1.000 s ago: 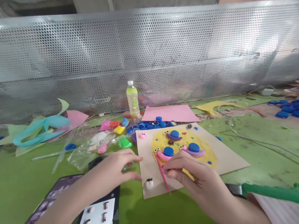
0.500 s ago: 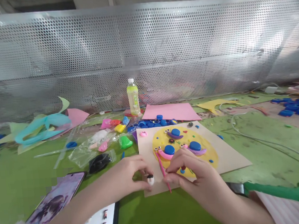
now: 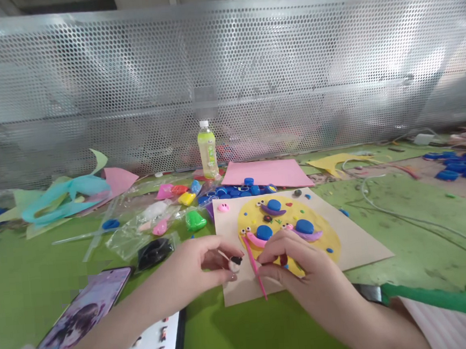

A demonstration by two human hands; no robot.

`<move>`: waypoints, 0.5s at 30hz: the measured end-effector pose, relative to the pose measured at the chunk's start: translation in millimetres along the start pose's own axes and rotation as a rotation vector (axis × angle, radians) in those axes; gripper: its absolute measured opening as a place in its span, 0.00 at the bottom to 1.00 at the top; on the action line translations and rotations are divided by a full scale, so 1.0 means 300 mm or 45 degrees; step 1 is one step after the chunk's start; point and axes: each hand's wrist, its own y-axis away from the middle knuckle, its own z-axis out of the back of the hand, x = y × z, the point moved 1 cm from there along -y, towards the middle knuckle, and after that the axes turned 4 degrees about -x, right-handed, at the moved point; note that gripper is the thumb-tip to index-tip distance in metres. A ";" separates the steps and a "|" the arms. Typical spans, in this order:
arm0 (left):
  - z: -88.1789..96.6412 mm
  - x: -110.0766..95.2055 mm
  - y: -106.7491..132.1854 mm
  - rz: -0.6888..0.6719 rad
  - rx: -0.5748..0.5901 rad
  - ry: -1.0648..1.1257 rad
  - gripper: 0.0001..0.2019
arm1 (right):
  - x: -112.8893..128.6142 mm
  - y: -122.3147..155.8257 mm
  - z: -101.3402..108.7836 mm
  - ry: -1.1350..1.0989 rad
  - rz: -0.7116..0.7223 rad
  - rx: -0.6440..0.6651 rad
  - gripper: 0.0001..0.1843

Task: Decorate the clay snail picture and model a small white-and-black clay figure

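Observation:
My left hand pinches a small round clay piece, white with a black top, between thumb and fingers above the paper's left edge. Close by, my right hand is closed, thumb and fingertips together; whatever it may hold is hidden. Beside those fingertips, a thin pink stick tool lies slanted across the sheet of pale paper. On the sheet is a yellow clay round with several clay snails, their shells blue bottle caps. A pink clay face sits at the sheet's upper left corner.
Bagged coloured clay and a black clay packet lie left. A phone and a tablet-like screen are near my left forearm. A drink bottle stands at the back. A green-handled tool lies right.
My left hand has risen slightly with the clay piece, which has tilted and turned. My right hand's fingertips have shifted a little up from the pink stick tool, which lies where it was.

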 end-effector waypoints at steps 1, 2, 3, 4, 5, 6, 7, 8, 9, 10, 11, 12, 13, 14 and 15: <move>-0.002 0.003 0.001 0.012 0.014 0.028 0.12 | 0.000 -0.001 -0.002 -0.007 0.011 0.004 0.07; -0.004 0.006 0.002 0.018 0.022 0.054 0.12 | 0.001 -0.001 -0.003 -0.013 0.024 0.011 0.08; -0.008 0.006 0.004 0.014 0.022 0.084 0.13 | 0.001 -0.002 -0.003 -0.013 0.035 0.020 0.09; -0.012 0.005 0.006 -0.001 0.010 0.116 0.14 | 0.002 -0.002 -0.002 -0.006 0.041 0.028 0.09; -0.016 0.002 0.008 -0.019 -0.012 0.146 0.16 | 0.003 -0.002 -0.001 0.008 0.043 0.028 0.09; -0.020 -0.002 0.010 -0.038 -0.038 0.168 0.16 | 0.003 -0.002 0.001 0.023 0.044 0.014 0.07; -0.024 -0.007 0.013 -0.051 -0.058 0.177 0.16 | 0.004 -0.002 0.003 0.036 0.046 -0.006 0.06; -0.028 -0.013 0.015 -0.053 -0.063 0.175 0.15 | 0.003 -0.002 0.006 0.044 0.048 -0.030 0.05; -0.032 -0.017 0.017 -0.047 -0.050 0.165 0.13 | 0.003 -0.001 0.008 0.042 0.054 -0.052 0.06; -0.036 -0.021 0.019 -0.036 -0.024 0.155 0.11 | 0.003 -0.001 0.009 0.033 0.065 -0.066 0.06; -0.038 -0.024 0.021 -0.028 0.006 0.149 0.10 | 0.003 -0.002 0.010 0.017 0.078 -0.067 0.06; -0.040 -0.026 0.023 -0.027 0.036 0.152 0.10 | 0.004 -0.002 0.010 -0.001 0.084 -0.050 0.06; -0.041 -0.026 0.025 -0.032 0.061 0.166 0.10 | 0.005 -0.003 0.010 -0.023 0.085 -0.028 0.06; -0.041 -0.026 0.027 -0.038 0.081 0.190 0.10 | 0.007 -0.003 0.010 -0.050 0.080 -0.001 0.07; -0.042 -0.025 0.029 -0.039 0.102 0.218 0.10 | 0.009 -0.004 0.010 -0.082 0.059 0.028 0.08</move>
